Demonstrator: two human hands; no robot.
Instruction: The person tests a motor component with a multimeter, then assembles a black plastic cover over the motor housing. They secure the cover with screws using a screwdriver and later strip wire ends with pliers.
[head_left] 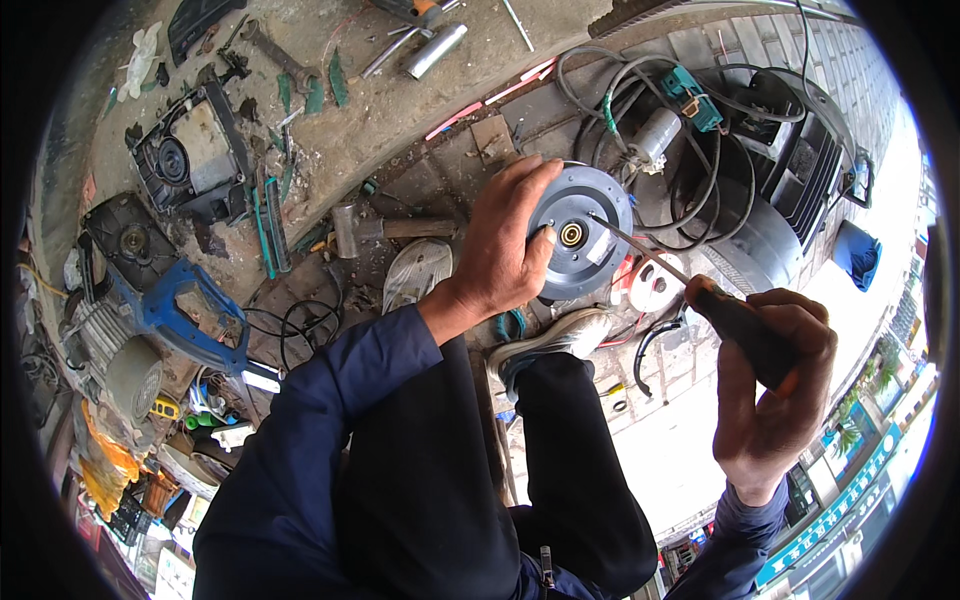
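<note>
My left hand [500,245] grips the left rim of a round grey disc-shaped part [575,200], its thumb lying near the hub. The disc has small holes around its edge and a brass-coloured ring at its centre. In my right hand [775,400] is a screwdriver [738,325] with a black and orange handle, fingers wrapped round it. Its long shaft slants up to the left, and the tip meets the disc's face just above the hub. Whether the tip sits in a hole or a screw, I cannot tell.
A hammer [395,228] lies on the brick paving beyond my shoes [560,338]. Looped black cables [715,190] and a large motor [755,235] stand to the right. At left are a blue frame [190,312] and a dirty motor housing [195,150] on a concrete ledge [390,125].
</note>
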